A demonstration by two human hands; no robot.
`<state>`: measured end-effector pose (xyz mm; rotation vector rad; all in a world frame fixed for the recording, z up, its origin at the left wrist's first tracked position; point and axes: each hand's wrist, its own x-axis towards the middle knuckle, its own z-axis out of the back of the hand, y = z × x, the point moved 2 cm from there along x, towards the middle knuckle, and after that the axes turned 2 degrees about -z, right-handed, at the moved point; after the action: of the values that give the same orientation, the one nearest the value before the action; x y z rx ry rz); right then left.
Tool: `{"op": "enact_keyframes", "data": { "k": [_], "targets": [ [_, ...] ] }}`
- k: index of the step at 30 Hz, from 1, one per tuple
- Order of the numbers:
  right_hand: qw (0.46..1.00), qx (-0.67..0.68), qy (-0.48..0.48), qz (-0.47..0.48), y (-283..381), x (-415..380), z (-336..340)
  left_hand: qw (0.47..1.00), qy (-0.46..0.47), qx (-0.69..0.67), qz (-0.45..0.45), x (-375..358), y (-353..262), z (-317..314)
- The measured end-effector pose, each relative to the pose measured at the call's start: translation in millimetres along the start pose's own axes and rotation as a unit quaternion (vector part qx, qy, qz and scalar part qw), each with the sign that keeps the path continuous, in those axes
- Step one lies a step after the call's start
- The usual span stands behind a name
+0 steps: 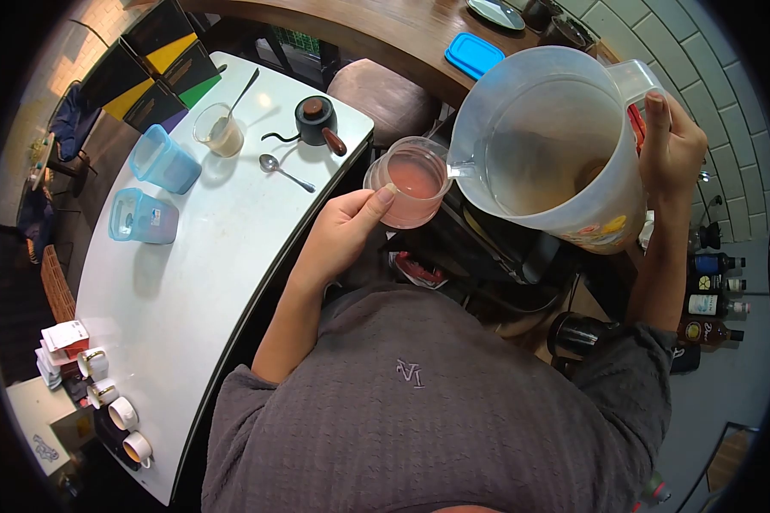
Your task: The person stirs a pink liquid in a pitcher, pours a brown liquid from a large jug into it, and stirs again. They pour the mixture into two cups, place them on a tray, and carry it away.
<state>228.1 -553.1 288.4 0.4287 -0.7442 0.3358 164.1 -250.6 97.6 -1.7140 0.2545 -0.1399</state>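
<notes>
My left hand point(346, 227) is wrapped round a clear plastic cup point(415, 175) with pinkish contents, thumb at its near side. Beside it, my right hand point(669, 141) grips the handle of a large translucent plastic pitcher point(547, 137), which is tilted toward the cup. The pitcher's spout is at the cup's rim, and some liquid shows inside the pitcher. Whether liquid is flowing between them I cannot tell. Both are held in the air in front of my body.
On the white table point(188, 316) are a black kettle point(316, 121), a spoon point(287, 173), a glass point(219, 132), two blue containers point(167, 162) and several white cups point(123, 414). A blue lid point(476, 56) lies on the wooden counter point(385, 26). Bottles point(710, 304) stand at right.
</notes>
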Motion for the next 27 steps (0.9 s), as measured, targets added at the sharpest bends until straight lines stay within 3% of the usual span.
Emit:
{"op": "enact_keyframes", "data": {
  "k": [24,27],
  "targets": [
    [1.000,-0.001,-0.020,0.012,-0.2,-5.7,-1.5,0.999,0.002,0.025,0.035,0.3,8.8,-1.2],
    [1.000,-0.020,0.010,-0.008,-2.9,-5.9,-0.5,1.000,-0.002,-0.002,0.014,0.0,6.2,-3.0]
  ]
}}
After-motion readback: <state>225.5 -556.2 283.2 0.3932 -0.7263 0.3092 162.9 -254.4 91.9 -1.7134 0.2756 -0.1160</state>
